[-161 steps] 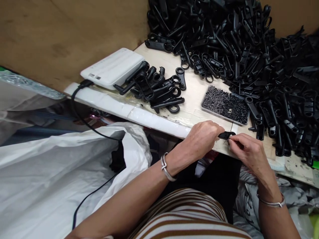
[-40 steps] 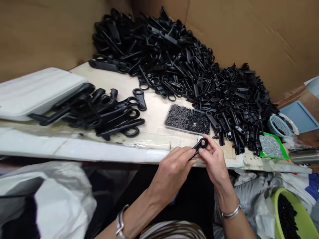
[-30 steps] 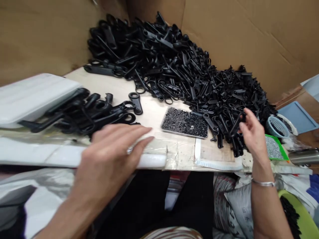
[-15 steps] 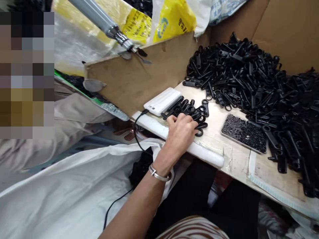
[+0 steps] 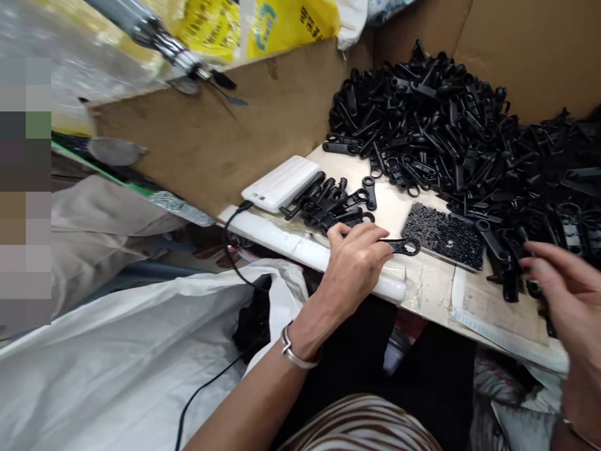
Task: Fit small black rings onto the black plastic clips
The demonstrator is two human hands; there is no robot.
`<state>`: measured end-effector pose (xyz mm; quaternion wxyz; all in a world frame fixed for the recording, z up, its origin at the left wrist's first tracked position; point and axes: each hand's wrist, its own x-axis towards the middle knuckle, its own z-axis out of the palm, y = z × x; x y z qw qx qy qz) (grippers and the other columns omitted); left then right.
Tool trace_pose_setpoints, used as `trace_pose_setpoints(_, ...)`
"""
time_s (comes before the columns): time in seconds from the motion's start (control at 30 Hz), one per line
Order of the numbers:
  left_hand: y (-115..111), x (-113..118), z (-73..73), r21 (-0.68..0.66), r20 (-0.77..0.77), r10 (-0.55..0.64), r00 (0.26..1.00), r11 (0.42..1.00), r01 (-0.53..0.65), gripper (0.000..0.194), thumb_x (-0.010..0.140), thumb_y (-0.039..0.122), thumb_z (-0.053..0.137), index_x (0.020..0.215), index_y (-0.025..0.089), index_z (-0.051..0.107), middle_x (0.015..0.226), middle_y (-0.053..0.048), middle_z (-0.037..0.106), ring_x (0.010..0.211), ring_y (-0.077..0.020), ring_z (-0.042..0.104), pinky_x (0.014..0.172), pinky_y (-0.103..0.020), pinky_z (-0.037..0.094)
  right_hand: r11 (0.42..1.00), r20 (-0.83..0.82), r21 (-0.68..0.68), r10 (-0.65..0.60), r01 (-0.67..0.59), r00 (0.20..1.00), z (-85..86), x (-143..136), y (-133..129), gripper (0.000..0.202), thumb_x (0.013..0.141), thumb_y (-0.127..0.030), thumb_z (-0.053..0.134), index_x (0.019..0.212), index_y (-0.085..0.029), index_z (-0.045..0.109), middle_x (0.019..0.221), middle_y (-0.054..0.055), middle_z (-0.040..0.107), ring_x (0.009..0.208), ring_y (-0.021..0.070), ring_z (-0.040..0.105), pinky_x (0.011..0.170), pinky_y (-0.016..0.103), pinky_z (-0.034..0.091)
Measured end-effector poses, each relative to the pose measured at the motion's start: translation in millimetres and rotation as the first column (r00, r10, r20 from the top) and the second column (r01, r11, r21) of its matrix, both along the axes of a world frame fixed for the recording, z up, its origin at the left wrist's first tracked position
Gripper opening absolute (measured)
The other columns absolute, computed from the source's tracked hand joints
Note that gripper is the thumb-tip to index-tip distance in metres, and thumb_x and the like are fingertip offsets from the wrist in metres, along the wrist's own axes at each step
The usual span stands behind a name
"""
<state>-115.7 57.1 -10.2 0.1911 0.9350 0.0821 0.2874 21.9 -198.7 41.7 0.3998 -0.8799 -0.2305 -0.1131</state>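
My left hand [image 5: 359,263] is closed around a black plastic lever-like part [image 5: 407,245], whose ring end sticks out to the right past my fingers. Just behind that hand lies a small group of similar black parts [image 5: 335,197]. At the right, my right hand [image 5: 570,288] is at the near edge of the big heap of black parts [image 5: 441,131]. Its thumb and fingertips come together in a pinch; what is between them, if anything, I cannot make out. Between the hands sits a shallow clear tray [image 5: 444,237] full of tiny dark pieces.
A white power bank [image 5: 282,181] with a black cable [image 5: 228,235] lies by the cardboard wall [image 5: 225,131]. White foam [image 5: 282,238] pads the table edge. A grey powered driver [image 5: 154,37] hangs at upper left. Below is a large white sack [image 5: 141,338]. Another person's leg [image 5: 103,219] is at left.
My left hand has come away from the small group with a black lever-like part in it. My right hand has entered from the right. The view has shifted, so things appear further left.
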Motion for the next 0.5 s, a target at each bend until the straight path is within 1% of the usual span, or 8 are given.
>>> trace_pose_setpoints(0.03, -6.0, 1.9, 0.7, -0.012, 0.005, -0.037, 0.999, 0.999, 0.037, 0.018, 0.091, 0.018, 0.057, 0.078, 0.020, 0.068, 0.102, -0.003, 0.072, 0.098, -0.0193, 0.061, 0.086, -0.042, 0.029, 0.997, -0.127, 0.057, 0.067, -0.060, 0.990, -5.7, -8.1, 7.5, 0.027, 0.087, -0.045, 0.066, 0.110, -0.031, 0.071, 0.100, 0.007, 0.070, 0.087, 0.0295, 0.068, 0.085, 0.054, 0.053)
trace_pose_setpoints(0.07, -11.6, 3.8, 1.2, -0.021, 0.012, -0.068, 0.998, 0.997, 0.069, 0.019, 0.092, 0.018, 0.056, 0.078, 0.020, 0.068, 0.099, -0.002, 0.073, 0.093, -0.0180, 0.062, 0.086, -0.041, 0.029, 0.985, -0.235, 0.122, 0.145, -0.119, 0.961, -11.9, -15.1, 14.4, 0.029, 0.085, -0.045, 0.068, 0.108, -0.027, 0.072, 0.095, 0.007, 0.071, 0.079, 0.0260, 0.068, 0.077, 0.049, 0.058)
trace_pose_setpoints(0.1, -16.8, 5.4, 1.6, -0.027, 0.022, -0.094, 0.995, 0.995, 0.095, 0.020, 0.092, 0.018, 0.055, 0.077, 0.020, 0.068, 0.098, -0.002, 0.073, 0.090, -0.0172, 0.063, 0.086, -0.041, 0.029, 0.969, -0.322, 0.190, 0.215, -0.160, 0.922, -18.3, -21.0, 20.5, 0.031, 0.084, -0.044, 0.069, 0.108, -0.025, 0.071, 0.095, 0.007, 0.071, 0.074, 0.0230, 0.068, 0.070, 0.044, 0.060)
trace_pose_setpoints(0.17, -26.0, 7.8, 2.3, -0.032, 0.044, -0.138, 0.990, 0.990, 0.139, 0.020, 0.093, 0.017, 0.055, 0.076, 0.019, 0.066, 0.097, -0.002, 0.073, 0.088, -0.0170, 0.063, 0.085, -0.040, 0.029, 0.932, -0.445, 0.307, 0.321, -0.195, 0.836, -30.1, -29.8, 29.8, 0.035, 0.084, -0.044, 0.070, 0.112, -0.022, 0.069, 0.100, 0.008, 0.071, 0.072, 0.0202, 0.068, 0.063, 0.037, 0.060)
trace_pose_setpoints(0.23, -33.5, 9.0, 2.7, -0.036, 0.063, -0.172, 0.983, 0.984, 0.175, 0.017, 0.092, 0.017, 0.055, 0.078, 0.018, 0.065, 0.096, -0.002, 0.073, 0.087, -0.0168, 0.063, 0.084, -0.039, 0.028, 0.905, -0.519, 0.390, 0.367, -0.168, 0.772, -38.8, -35.1, 35.1, 0.039, 0.085, -0.043, 0.070, 0.117, -0.021, 0.066, 0.103, 0.008, 0.070, 0.075, 0.0199, 0.068, 0.062, 0.034, 0.060)
trace_pose_setpoints(0.3, -39.5, 9.9, 2.8, -0.045, 0.063, -0.196, 0.979, 0.979, 0.199, 0.011, 0.091, 0.017, 0.058, 0.082, 0.018, 0.064, 0.093, -0.001, 0.072, 0.086, -0.0165, 0.063, 0.085, -0.039, 0.027, 0.889, -0.574, 0.443, 0.380, -0.115, 0.726, -43.7, -38.1, 37.4, 0.043, 0.085, -0.042, 0.070, 0.122, -0.020, 0.063, 0.100, 0.008, 0.070, 0.076, 0.0194, 0.068, 0.064, 0.033, 0.060)
trace_pose_setpoints(0.4, -46.9, 11.6, 2.1, -0.059, 0.049, -0.216, 0.975, 0.974, 0.219, 0.008, 0.091, 0.019, 0.059, 0.084, 0.017, 0.062, 0.089, 0.000, 0.072, 0.084, -0.0164, 0.061, 0.084, -0.038, 0.028, 0.855, -0.638, 0.519, 0.408, -0.027, 0.653, -45.2, -41.0, 38.4, 0.048, 0.084, -0.041, 0.073, 0.125, -0.019, 0.060, 0.094, 0.007, 0.070, 0.074, 0.0193, 0.069, 0.064, 0.031, 0.060)
trace_pose_setpoints(0.5, -53.3, 13.6, 0.0, -0.076, 0.051, -0.227, 0.972, 0.970, 0.231, 0.007, 0.092, 0.020, 0.059, 0.085, 0.017, 0.062, 0.088, 0.000, 0.071, 0.083, -0.0163, 0.060, 0.083, -0.037, 0.030, 0.808, -0.677, 0.586, 0.452, 0.055, 0.581, -44.6, -44.5, 40.3, 0.051, 0.079, -0.038, 0.077, 0.123, -0.020, 0.059, 0.095, 0.005, 0.070, 0.076, 0.0197, 0.070, 0.063, 0.029, 0.060)
